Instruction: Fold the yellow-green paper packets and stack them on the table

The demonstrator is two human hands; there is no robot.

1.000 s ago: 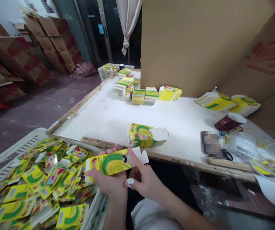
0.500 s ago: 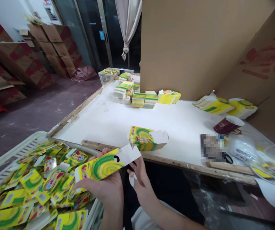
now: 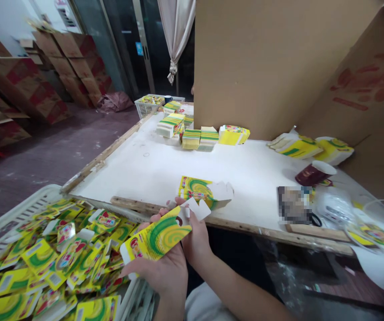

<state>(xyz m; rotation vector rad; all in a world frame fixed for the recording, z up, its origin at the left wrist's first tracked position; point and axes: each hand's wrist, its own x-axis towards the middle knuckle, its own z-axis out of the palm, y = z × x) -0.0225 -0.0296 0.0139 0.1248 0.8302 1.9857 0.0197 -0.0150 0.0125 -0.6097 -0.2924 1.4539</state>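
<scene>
A yellow and green printed carton [image 3: 160, 234] lies tilted across my left hand [image 3: 163, 269], whose thumb and fingers wrap around its lower end. White flaps stand up at the carton's far end, where my right hand [image 3: 197, 236] presses them with the thumb; its other fingers are mostly hidden behind the box. Just beyond my hands, flat cartons [image 3: 195, 189] with white flaps rest near the table's front edge. To the left, a white plastic basket [image 3: 46, 196] is heaped with small yellow boxes [image 3: 75, 254].
Stacks of folded cartons [image 3: 200, 137] sit at the back of the white table [image 3: 138, 169], against a tall cardboard panel [image 3: 279, 67]. A maroon cup [image 3: 314, 173] and a clear plastic bag [image 3: 335, 205] are on the right. Wooden strips [image 3: 138, 205] edge the table.
My left hand has shifted right with the carton. My right hand has closed in on the carton's flapped end, and the white flaps there are now bent.
</scene>
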